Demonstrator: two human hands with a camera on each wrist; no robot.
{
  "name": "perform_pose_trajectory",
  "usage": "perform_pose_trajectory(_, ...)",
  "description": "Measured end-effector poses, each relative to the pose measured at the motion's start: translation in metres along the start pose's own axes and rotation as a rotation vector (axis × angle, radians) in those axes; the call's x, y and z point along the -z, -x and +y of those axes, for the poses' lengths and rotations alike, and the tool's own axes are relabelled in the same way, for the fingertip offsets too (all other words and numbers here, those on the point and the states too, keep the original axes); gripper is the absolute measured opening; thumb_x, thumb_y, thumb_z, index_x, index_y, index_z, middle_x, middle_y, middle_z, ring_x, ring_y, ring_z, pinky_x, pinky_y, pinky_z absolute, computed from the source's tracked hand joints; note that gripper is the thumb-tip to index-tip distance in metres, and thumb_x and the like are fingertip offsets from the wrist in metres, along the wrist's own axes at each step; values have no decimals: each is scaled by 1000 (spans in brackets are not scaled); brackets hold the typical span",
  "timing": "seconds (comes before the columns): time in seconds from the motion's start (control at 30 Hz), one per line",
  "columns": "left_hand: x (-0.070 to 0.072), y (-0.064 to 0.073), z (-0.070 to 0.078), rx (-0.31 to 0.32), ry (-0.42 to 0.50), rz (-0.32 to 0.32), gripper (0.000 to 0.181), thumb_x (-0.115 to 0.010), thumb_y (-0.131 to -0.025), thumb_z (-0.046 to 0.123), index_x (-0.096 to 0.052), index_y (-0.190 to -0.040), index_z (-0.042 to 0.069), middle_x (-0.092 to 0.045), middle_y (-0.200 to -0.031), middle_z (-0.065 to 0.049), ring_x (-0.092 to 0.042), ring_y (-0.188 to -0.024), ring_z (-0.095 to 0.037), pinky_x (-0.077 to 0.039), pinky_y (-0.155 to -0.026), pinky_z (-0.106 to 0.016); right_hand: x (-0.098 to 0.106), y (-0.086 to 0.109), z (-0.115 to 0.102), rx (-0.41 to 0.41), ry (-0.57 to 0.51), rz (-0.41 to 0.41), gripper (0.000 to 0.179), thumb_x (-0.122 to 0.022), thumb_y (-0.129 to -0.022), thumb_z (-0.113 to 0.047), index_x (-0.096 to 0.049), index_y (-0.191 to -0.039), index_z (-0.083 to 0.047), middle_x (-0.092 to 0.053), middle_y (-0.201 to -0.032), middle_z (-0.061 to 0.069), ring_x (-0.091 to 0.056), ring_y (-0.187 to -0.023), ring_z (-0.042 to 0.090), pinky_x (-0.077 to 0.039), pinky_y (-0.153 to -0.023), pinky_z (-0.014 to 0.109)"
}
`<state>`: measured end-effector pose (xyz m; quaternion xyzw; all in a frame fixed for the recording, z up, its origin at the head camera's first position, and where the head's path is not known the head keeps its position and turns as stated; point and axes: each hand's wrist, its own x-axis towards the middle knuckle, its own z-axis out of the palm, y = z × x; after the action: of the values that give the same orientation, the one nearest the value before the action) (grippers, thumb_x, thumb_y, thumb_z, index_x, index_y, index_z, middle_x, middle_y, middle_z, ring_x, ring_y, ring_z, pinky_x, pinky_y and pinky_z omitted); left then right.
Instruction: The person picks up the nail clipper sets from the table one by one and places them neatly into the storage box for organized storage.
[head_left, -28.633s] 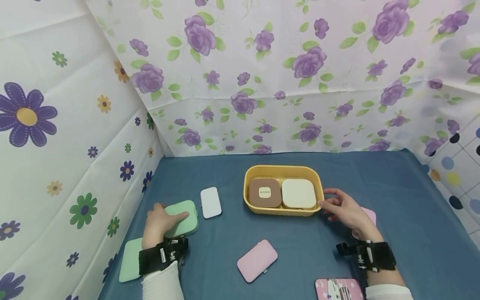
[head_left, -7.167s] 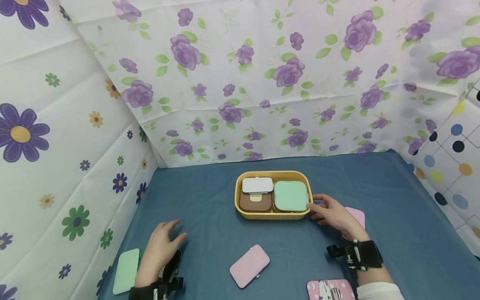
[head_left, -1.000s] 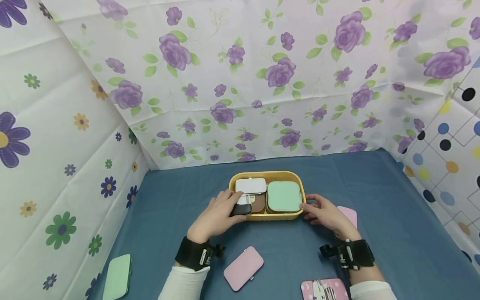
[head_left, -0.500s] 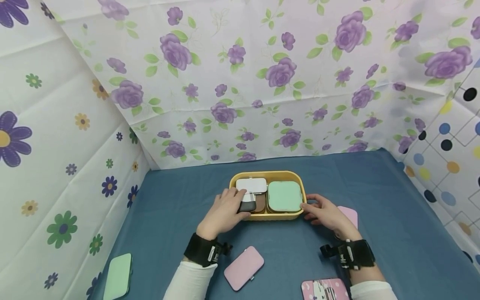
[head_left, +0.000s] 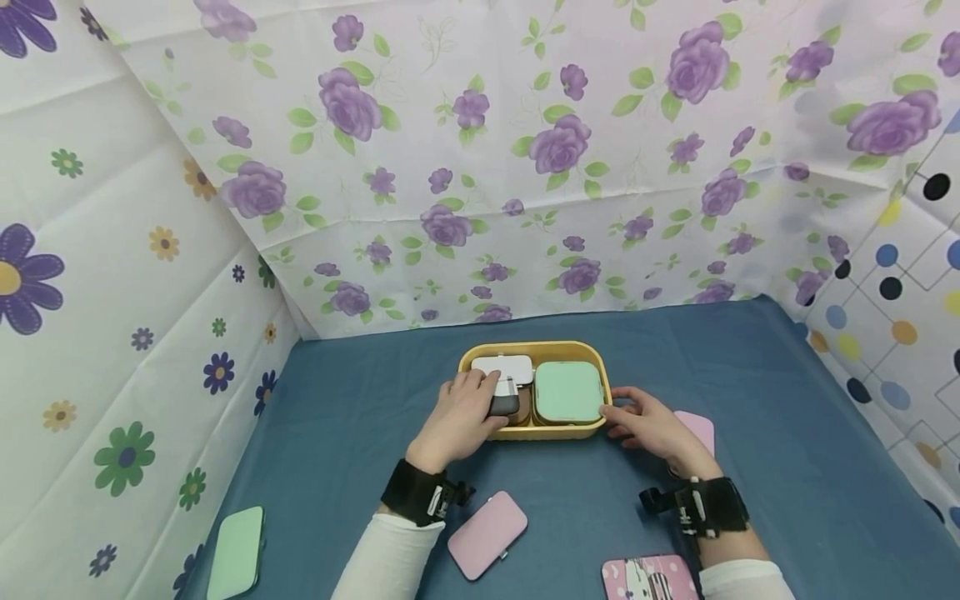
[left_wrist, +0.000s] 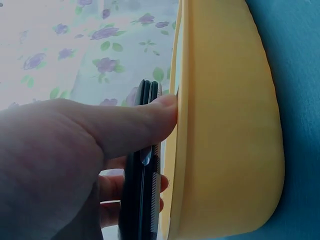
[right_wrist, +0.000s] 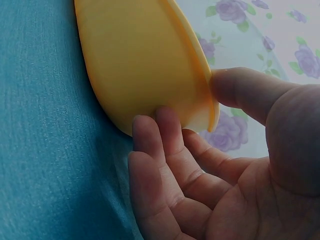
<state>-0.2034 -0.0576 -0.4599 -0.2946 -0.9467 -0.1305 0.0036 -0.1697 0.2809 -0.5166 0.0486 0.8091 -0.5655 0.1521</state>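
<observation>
A yellow basket [head_left: 558,432] stands on the blue cloth. My left hand [head_left: 457,421] grips a small black-and-white case [head_left: 504,402] over the basket's front left part. In the left wrist view this case [left_wrist: 142,200] is on edge, with a toothed edge and a silver clasp, the thumb at the basket rim. A white case [head_left: 504,367] lies behind it, and part of a brown box [head_left: 524,408] shows beneath. On the right half sits a mint-green square case [head_left: 568,392]. My right hand [head_left: 656,425] pinches the basket's right rim, thumb on the edge, fingers against the outer wall.
A pink case [head_left: 487,536] lies in front of the basket, a patterned pink case [head_left: 649,578] at the front edge. Another pink case [head_left: 696,428] is partly under the right hand. A green case [head_left: 236,553] lies far left. Floral cloth walls surround the table.
The left hand, bare 7.2 s ago, now holds the black-and-white case and over the last second has edged right with it. Since 28.6 s ago the white and mint-green cases went into the basket.
</observation>
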Motion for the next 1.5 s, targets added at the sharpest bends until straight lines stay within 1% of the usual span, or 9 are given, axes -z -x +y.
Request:
perform_pose_trajectory(0.2,-4,-5,1,7,-23,-27,71,-72,-105,36,-43,-162,5,-52,-149,-21,-47,-138,-41,-37,-114,-62,0,0,-1,2,6,1,75,-71,-103,-49,-44,-156,-3,-72,-122,15,-72,-101,23,-60,-84,39)
perform_pose_trajectory(0.47,-7,-11,4,-15,-62,-43,72,-73,-105,35,-42,-162,4,-55,-145,-19,-46,-141,-39,-26,-122,-63,-1,1,-1,-11,11,3,78,-71,-102,-51,-43,-156,-3,-72,-123,15,-72,-102,24,-60,-85,40)
perform_pose_trajectory(0.73,-8,-15,5,-53,-52,-53,74,-72,-105,35,-40,-164,4,-55,-146,-17,-45,-141,-36,-26,-124,-59,0,2,0,4,17,1,77,-70,-103,-52,-43,-156,-2,-71,-125,16,-71,-104,25,-60,-85,40)
perform_pose_trajectory(1.0,-7,-17,3,-55,-13,-84,73,-73,-104,36,-42,-162,2,-55,-142,-19,-48,-137,-37,-34,-119,-54,-2,0,0,-10,36,7,76,-70,-103,-53,-45,-155,-4,-71,-125,16,-71,-104,24,-60,-86,40)
perform_pose_trajectory(1.17,-9,-21,0,-39,36,-113,70,-74,-104,36,-46,-160,5,-55,-140,-19,-48,-134,-36,-37,-115,-55,-2,1,0,-3,38,2,76,-69,-103,-52,-44,-156,-3,-71,-126,17,-71,-104,24,-60,-87,41)
perform_pose_trajectory(1.33,-12,-25,-4,-50,33,-117,69,-77,-102,34,-49,-158,8,-54,-137,-17,-48,-128,-34,-39,-111,-54,-2,1,-1,-17,34,5,75,-69,-103,-52,-45,-155,-4,-71,-126,17,-71,-104,25,-60,-87,40)
perform_pose_trajectory(1.5,-14,-28,-7,-45,60,-115,69,-83,-98,32,-54,-157,11,-49,-131,-14,-44,-120,-29,-40,-100,-48,-1,0,0,-23,35,9,76,-70,-103,-53,-45,-156,-4,-71,-125,16,-71,-103,24,-60,-87,39)
